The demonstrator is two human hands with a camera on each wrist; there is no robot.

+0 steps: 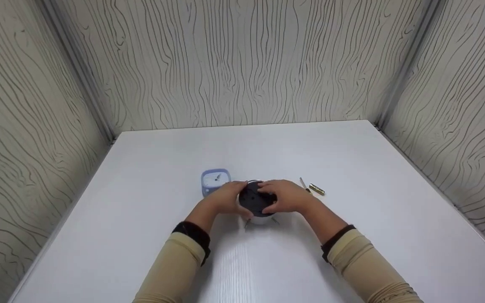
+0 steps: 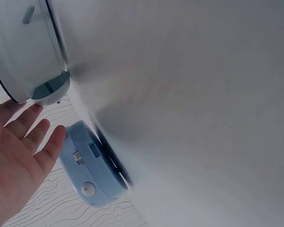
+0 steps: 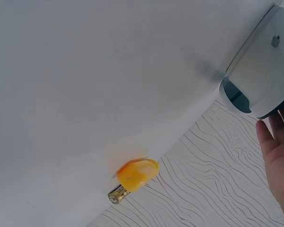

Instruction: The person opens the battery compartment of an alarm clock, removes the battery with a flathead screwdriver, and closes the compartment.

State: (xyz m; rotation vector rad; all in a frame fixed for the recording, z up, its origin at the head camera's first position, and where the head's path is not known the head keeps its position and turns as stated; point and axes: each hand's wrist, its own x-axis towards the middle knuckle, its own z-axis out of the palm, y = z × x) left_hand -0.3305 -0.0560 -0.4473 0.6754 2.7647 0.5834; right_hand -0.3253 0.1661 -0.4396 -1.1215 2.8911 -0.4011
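A white round alarm clock lies face down, its black back up and its short metal legs pointing towards me. Half-dome bells show at its sides in the wrist views. My left hand holds the clock's left side, thumb at the near edge and fingers at the far edge. From the right, my right hand grips the clock with curled fingers and thumb over the black back. Just beyond the left hand stands a small blue square clock, close to its fingers in the left wrist view.
Right of the right hand lie a screwdriver with a yellow handle and gold batteries. Everything is on a white table. Wood-grain patterned panels enclose its back and sides.
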